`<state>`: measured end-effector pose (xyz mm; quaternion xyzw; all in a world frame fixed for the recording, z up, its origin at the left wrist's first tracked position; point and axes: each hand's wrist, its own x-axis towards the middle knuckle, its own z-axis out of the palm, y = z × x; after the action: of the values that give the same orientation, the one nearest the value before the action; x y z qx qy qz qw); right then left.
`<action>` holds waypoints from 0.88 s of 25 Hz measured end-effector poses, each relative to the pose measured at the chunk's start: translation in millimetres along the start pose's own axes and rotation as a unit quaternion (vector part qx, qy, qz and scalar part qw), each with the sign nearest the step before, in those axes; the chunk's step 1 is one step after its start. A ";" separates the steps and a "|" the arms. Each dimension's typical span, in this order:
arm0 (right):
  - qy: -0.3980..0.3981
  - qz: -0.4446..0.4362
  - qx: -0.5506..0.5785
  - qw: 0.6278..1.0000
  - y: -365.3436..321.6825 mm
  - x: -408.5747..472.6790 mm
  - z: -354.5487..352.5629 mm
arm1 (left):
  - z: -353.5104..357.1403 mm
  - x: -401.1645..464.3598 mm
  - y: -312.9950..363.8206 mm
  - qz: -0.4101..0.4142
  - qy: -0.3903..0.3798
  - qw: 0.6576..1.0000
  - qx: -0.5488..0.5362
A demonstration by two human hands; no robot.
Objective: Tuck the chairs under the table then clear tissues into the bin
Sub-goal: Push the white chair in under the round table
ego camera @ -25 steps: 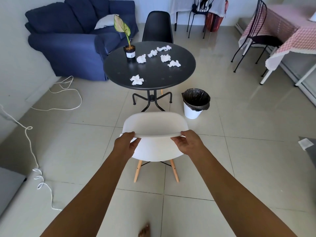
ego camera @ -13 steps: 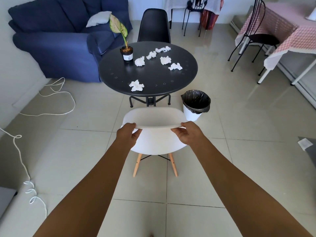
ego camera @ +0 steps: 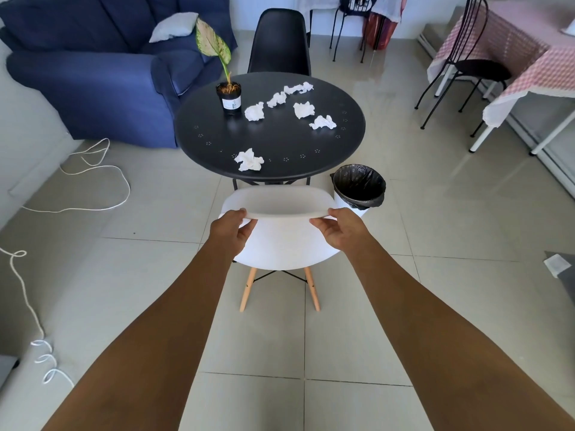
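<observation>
A white chair (ego camera: 284,244) with wooden legs stands in front of me, its backrest close to the near edge of the round black table (ego camera: 211,141). My left hand (ego camera: 231,230) grips the left end of the backrest's top rim and my right hand (ego camera: 340,230) grips the right end. Several crumpled white tissues lie on the table, one near the front (ego camera: 249,159) and others toward the back (ego camera: 303,109). A black chair (ego camera: 280,42) stands at the table's far side. A white bin with a black liner (ego camera: 359,186) sits on the floor right of the white chair.
A potted plant (ego camera: 229,96) stands on the table's left rear. A blue sofa (ego camera: 93,73) is at far left, with a white cable (ego camera: 93,169) trailing over the floor. At right stand a black metal chair (ego camera: 466,63) and a table with a pink checked cloth (ego camera: 544,66).
The white chair has moved forward toward the table with both hands still on its backrest; the table, tissues and bin now appear closer.
</observation>
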<state>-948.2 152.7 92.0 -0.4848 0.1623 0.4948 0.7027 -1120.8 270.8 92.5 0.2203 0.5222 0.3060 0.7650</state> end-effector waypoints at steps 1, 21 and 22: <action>0.001 -0.003 -0.001 1.000 -1.9 3.1 2.3 | 2.4 3.2 2.4 0.000 -0.001 1.000 0.001; 0.012 -0.011 0.013 1.000 -12.2 30.2 24.5 | 16.2 26.0 21.6 -0.008 -0.014 0.999 0.046; 0.012 -0.012 0.020 1.000 -11.2 28.8 24.0 | 15.1 22.5 21.4 -0.009 -0.018 0.997 0.078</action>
<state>-931.5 187.9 88.8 -0.4782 0.1744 0.4772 0.7164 -1105.8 301.6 97.1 0.2800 0.5323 0.2531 0.7578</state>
